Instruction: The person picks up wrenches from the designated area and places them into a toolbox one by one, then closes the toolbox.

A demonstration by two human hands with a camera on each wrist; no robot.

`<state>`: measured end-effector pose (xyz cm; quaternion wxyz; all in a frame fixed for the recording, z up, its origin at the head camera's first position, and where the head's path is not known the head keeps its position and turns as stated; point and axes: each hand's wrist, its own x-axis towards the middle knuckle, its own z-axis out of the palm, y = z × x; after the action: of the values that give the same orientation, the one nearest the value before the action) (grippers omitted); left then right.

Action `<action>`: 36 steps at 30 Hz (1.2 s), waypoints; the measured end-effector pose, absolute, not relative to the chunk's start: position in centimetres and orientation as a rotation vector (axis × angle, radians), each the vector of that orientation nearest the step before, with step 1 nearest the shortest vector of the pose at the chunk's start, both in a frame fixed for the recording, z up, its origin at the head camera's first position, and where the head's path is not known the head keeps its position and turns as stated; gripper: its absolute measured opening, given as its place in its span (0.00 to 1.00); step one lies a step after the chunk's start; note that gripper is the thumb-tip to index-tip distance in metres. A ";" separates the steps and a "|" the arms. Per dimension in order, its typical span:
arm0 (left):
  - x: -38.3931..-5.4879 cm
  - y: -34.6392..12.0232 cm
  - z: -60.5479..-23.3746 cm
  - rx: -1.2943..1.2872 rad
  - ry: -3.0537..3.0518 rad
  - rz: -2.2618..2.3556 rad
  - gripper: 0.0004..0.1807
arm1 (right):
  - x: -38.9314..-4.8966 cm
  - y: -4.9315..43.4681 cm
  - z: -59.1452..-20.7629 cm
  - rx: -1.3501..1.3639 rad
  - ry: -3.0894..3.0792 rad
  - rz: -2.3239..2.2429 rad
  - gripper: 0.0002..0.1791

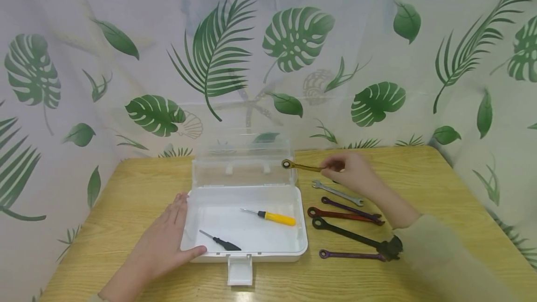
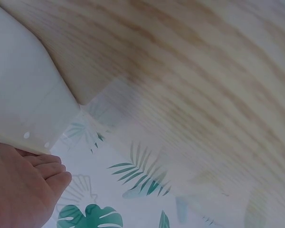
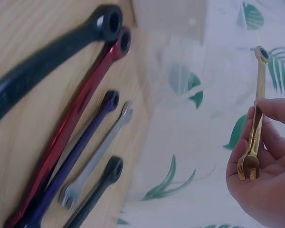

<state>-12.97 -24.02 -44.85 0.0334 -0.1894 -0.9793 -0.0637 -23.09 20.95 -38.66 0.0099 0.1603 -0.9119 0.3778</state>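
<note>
My right hand (image 1: pixel 350 171) holds a gold wrench (image 1: pixel 304 167) between thumb and fingers, raised off the table at the back right of the box. In the right wrist view the gold wrench (image 3: pixel 257 118) shows its ring end up and its forked end by the palm. My left hand (image 1: pixel 163 234) rests against the left side of a white plastic box (image 1: pixel 247 256), thumb over the front rim. Inside the box lie a yellow-handled screwdriver (image 1: pixel 277 218) and a black-handled screwdriver (image 1: pixel 224 243). The clear lid (image 1: pixel 243 171) stands open at the back.
Right of the box lie a silver wrench (image 1: pixel 337 193), a purple wrench (image 1: pixel 350 209), a red wrench (image 1: pixel 344 215), a large black wrench (image 1: pixel 348 234) and another purple wrench (image 1: pixel 352 255). A dark wrench (image 3: pixel 97 192) lies beside the silver one. A leaf-patterned cloth (image 1: pixel 251 59) hangs behind the wooden table (image 1: pixel 126 190).
</note>
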 end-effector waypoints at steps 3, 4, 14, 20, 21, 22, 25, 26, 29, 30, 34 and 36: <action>-13.0 -24.0 -44.8 -0.588 -3.007 -0.195 0.68 | -22.9 20.0 -38.5 0.548 -2.857 1.203 0.07; -13.0 -24.0 -44.8 -0.592 -3.004 -0.192 0.68 | -22.9 19.7 -38.5 0.573 -2.854 1.209 0.07; -13.0 -24.1 -45.2 -0.584 -3.028 -0.180 0.68 | -22.2 16.1 -38.6 0.725 -2.847 1.248 0.05; -12.9 -24.0 -44.9 -0.587 -3.016 -0.181 0.68 | -22.0 14.0 -38.7 0.817 -2.824 1.276 0.03; -12.9 -24.0 -44.9 -0.590 -3.011 -0.178 0.68 | -21.9 13.7 -38.8 0.835 -2.821 1.276 0.03; -12.9 -24.0 -44.8 -0.594 -3.005 -0.179 0.68 | -21.9 13.4 -38.7 0.843 -2.822 1.279 0.03; -13.0 -24.0 -44.7 -0.600 -3.004 -0.178 0.68 | -21.9 12.6 -38.8 0.859 -2.834 1.268 0.03; -13.0 -24.0 -44.7 -0.604 -2.999 -0.175 0.68 | -21.9 12.3 -38.8 0.869 -2.834 1.262 0.03; -12.9 -24.0 -44.7 -0.611 -2.992 -0.184 0.68 | -22.0 11.5 -39.0 0.907 -2.837 1.244 0.03; -12.9 -24.0 -44.8 -0.613 -2.988 -0.189 0.68 | -22.1 11.3 -39.1 0.921 -2.836 1.238 0.03; -12.8 -24.1 -44.9 -0.605 -2.989 -0.201 0.67 | -22.3 10.4 -39.2 0.953 -2.851 1.235 0.04; -12.9 -24.0 -45.0 -0.601 -2.993 -0.210 0.67 | -22.3 9.9 -39.3 0.948 -2.869 1.225 0.04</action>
<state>-12.86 -24.03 -44.99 0.0411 -0.1963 -0.9773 -0.0685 -22.32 9.95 -39.25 -0.0594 0.2904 -0.8783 0.3752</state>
